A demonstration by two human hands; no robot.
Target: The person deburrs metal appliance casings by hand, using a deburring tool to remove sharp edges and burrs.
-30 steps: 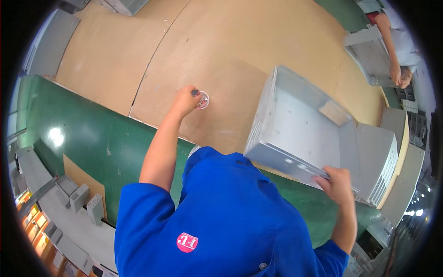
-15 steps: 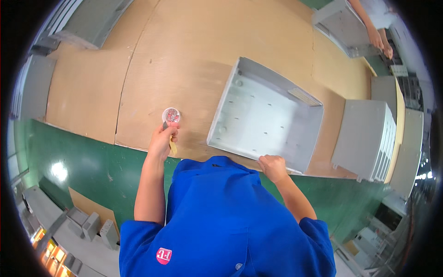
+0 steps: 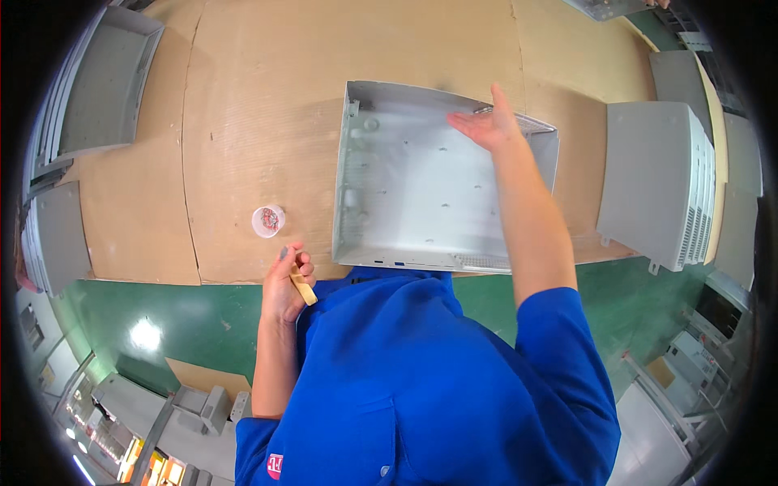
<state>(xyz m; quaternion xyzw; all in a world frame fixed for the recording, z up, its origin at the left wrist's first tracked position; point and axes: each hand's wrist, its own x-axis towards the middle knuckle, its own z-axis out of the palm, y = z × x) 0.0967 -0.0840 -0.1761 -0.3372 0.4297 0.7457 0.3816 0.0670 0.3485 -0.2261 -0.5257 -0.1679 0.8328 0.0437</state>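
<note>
A grey metal box, its open side up [image 3: 417, 186], lies near the table's front edge, right of centre. My right hand [image 3: 491, 125] hovers over its far right part with the fingers spread and nothing in them. Whether it touches the far wall, I cannot tell. Closed in my left hand [image 3: 285, 283] is a small tool with a yellow handle [image 3: 305, 288]; a grey tip shows by the fingers. The hand stays left of the box, at the table edge. Just beyond it stands a white cup [image 3: 268, 220] holding small red and silvery pieces.
On the right stands another grey metal housing [image 3: 648, 174] with slotted vents. More grey housings [image 3: 109, 85] line the left side. Brown cardboard [image 3: 267, 65] covers the table, and the floor [image 3: 194, 316] is green. Part of a co-worker's hand shows at the top right.
The box has turned so its near side runs along the table edge. My right hand left that near side and reached to the far right. My left hand drew back from the cup.
</note>
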